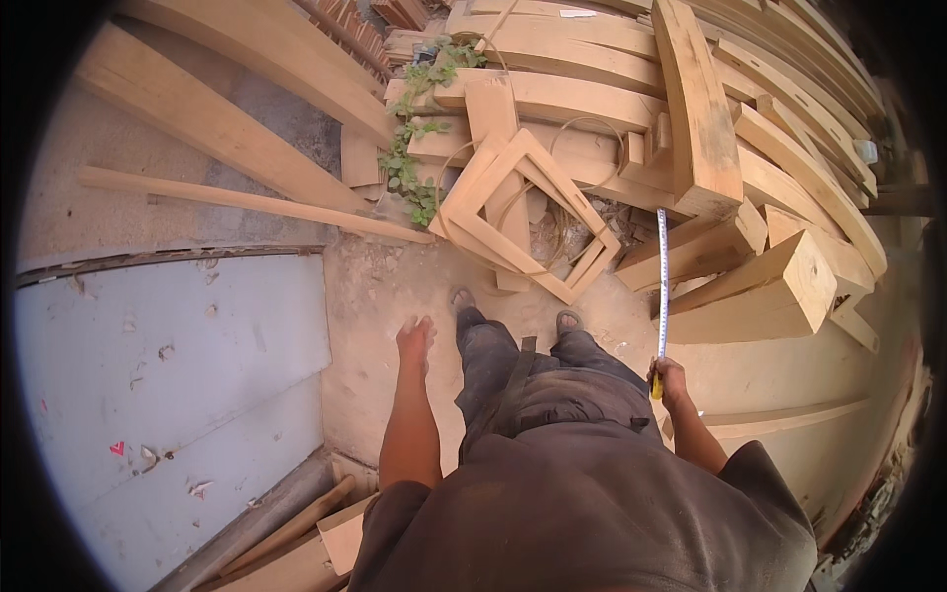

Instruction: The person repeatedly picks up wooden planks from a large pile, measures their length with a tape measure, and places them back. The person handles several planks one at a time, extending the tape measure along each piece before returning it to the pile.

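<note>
Lower right, my right hand [670, 381] grips the tape measure [663, 286] by its case [657, 389], sensibly: its blade seems springy; left hand [416, 337] spread.

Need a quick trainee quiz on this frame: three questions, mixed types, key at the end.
1. Which hand grips the tape measure?
2. True or false: the left hand holds a wooden plank.
3. Choose: in the picture, the leafy plant is mostly on which side of the wooden frame? A right, B left.

Key: 1. The right hand. 2. False; the left hand holds nothing visible. 3. B.
</note>
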`<state>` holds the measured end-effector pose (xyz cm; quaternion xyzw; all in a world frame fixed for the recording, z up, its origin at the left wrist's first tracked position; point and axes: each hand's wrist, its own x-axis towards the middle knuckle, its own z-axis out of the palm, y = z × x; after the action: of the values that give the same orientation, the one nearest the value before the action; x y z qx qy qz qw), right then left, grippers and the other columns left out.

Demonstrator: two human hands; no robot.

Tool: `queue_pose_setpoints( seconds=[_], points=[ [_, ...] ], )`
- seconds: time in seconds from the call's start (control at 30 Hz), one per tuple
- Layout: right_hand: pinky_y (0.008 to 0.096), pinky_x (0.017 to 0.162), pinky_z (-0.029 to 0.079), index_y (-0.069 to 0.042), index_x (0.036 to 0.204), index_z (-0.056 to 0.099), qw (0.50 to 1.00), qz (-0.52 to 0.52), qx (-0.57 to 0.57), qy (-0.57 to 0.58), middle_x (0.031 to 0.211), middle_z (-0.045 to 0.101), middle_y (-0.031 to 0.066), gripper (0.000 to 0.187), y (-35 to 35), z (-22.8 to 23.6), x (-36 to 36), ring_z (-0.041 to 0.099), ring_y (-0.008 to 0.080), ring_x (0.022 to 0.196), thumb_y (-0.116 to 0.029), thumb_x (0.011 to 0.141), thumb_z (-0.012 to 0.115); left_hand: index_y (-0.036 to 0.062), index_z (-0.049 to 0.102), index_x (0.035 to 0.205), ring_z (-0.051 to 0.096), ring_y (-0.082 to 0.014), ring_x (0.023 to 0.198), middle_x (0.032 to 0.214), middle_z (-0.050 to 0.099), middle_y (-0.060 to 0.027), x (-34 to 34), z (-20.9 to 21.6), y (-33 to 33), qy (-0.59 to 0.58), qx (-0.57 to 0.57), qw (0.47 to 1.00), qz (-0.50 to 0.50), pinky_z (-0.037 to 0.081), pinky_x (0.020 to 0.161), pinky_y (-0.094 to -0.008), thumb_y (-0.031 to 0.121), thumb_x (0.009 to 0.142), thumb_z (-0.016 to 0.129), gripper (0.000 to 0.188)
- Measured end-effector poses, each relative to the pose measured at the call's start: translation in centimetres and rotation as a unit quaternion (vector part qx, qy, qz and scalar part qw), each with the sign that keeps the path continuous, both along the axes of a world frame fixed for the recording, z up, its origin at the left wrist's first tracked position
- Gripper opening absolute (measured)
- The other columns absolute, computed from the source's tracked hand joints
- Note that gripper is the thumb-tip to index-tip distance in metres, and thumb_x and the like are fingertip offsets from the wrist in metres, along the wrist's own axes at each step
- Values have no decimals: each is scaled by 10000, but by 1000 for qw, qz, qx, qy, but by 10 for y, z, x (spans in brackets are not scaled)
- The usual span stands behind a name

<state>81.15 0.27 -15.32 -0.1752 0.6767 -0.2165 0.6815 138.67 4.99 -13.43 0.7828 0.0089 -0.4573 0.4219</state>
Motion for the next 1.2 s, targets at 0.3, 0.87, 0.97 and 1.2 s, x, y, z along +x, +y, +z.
queue_pose_setpoints(
  seconds=[0.3, 0.87, 0.97, 1.2],
  points=[
    [373, 482, 468, -46, 778, 550, 944, -227, 195, 138, 647, 539, 97, 270, 146, 62, 136, 539, 236, 509, -232, 962, 483, -70, 217, 1555, 532, -336, 1303, 1484, 434, -310, 101, -130, -298, -88, 11, 940, -330, 439, 1058, -381, 190, 746, 832, 1050],
    [334, 548, 454, -23, 801, 631, 922, -253, 258, 138, 671, 630, 103, 282, 111, 142, 427, 577, 206, 581, -238, 940, 512, 12, 582, 1278, 695, -309, 942, 1057, 709, -172, -62, -65, -373, 241, 47, 892, -380, 545, 874, -369, 314, 781, 727, 599],
    [356, 547, 493, -35, 817, 609, 899, -373, 199, 114, 665, 619, 106, 275, 106, 152, 446, 593, 242, 561, -240, 966, 505, -55, 483, 1417, 508, -281, 1314, 1385, 547, -217, -150, -1, -378, 574, -115, 736, -341, 338, 1164, -421, 264, 871, 677, 662],
    [321, 569, 460, -24, 798, 621, 858, -422, 260, 136, 665, 600, 91, 291, 167, 159, 485, 560, 209, 567, -212, 972, 483, -95, 486, 1401, 435, -401, 1392, 1466, 461, -311, -116, -37, -497, 45, -235, 792, -561, 348, 1166, -411, 207, 830, 717, 686]
  ],
)
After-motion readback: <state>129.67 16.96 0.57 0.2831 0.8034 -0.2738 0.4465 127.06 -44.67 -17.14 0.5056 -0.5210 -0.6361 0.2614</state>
